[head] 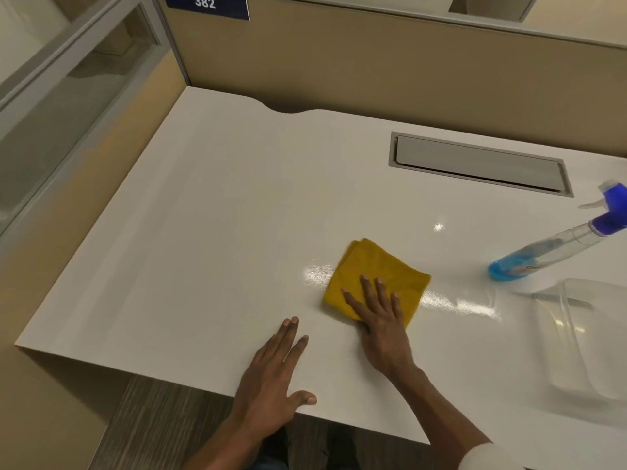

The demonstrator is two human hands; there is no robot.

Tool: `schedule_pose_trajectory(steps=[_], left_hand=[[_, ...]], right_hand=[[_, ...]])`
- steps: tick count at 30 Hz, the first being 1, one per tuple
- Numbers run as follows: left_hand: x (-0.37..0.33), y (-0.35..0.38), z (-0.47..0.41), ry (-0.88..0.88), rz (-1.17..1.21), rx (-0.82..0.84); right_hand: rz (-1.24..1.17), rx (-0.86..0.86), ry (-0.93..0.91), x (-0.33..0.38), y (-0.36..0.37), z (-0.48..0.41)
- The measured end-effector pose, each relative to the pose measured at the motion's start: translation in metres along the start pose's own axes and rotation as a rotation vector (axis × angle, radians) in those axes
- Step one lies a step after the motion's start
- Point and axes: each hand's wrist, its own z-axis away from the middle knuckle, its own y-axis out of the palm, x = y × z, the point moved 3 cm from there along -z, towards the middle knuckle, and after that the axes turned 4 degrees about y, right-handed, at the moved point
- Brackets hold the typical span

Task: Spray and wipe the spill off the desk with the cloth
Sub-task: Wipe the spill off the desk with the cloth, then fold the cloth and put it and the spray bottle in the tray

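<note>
A folded yellow cloth (380, 269) lies flat on the white desk (203, 232), right of centre. My right hand (380, 320) presses down on the cloth's near half with fingers spread. My left hand (274, 378) rests flat on the desk's front edge, fingers apart, holding nothing. Wet, shiny streaks (454, 301) show on the desk just right and left of the cloth. A clear spray bottle (556, 245) with blue liquid and a blue trigger head stands at the right edge.
A clear plastic container (583, 337) sits at the near right. A grey recessed cable hatch (478, 164) is set into the desk at the back right. Tan partition walls (373, 62) close off the back and left. The desk's front edge drops to a wood-look floor.
</note>
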Motion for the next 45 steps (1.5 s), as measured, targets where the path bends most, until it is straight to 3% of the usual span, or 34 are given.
schedule_pose_trajectory(steps=[6, 11, 14, 16, 18, 23, 28, 31, 37, 45], left_hand=[[0.0, -0.001, 0.001, 0.007, 0.021, -0.015], [-0.001, -0.001, -0.001, -0.004, 0.012, 0.008], [-0.006, -0.005, -0.002, -0.034, 0.004, 0.074], [-0.008, -0.011, -0.004, -0.042, 0.041, 0.066], [-0.008, -0.02, -0.006, -0.092, 0.174, -0.012], [-0.022, -0.059, -0.021, -0.339, 0.675, -0.185], [-0.049, -0.094, -0.037, -0.344, 1.265, -0.073], [-0.054, -0.106, -0.04, -0.299, 1.42, -0.081], [-0.055, -0.124, -0.041, -0.33, 1.403, -0.183], [-0.06, -0.141, -0.036, -0.167, 1.065, -0.274]], right_hand=[[-0.019, -0.11, 0.232, -0.044, -0.007, 0.047], [-0.157, -0.062, 0.386, -0.022, -0.005, 0.07], [-0.374, 0.026, 0.425, 0.01, -0.027, 0.075], [-0.679, 0.087, 0.57, 0.029, -0.061, 0.077], [-0.96, 0.1, 0.712, 0.045, -0.098, 0.078], [-1.464, 0.121, 0.805, 0.061, -0.165, 0.082], [-1.857, 0.153, 0.755, 0.062, -0.197, 0.083], [-1.836, 0.103, 0.726, 0.053, -0.199, 0.085], [-1.541, -0.035, 0.761, 0.031, -0.187, 0.093], [-1.167, -0.14, 0.785, 0.014, -0.161, 0.092]])
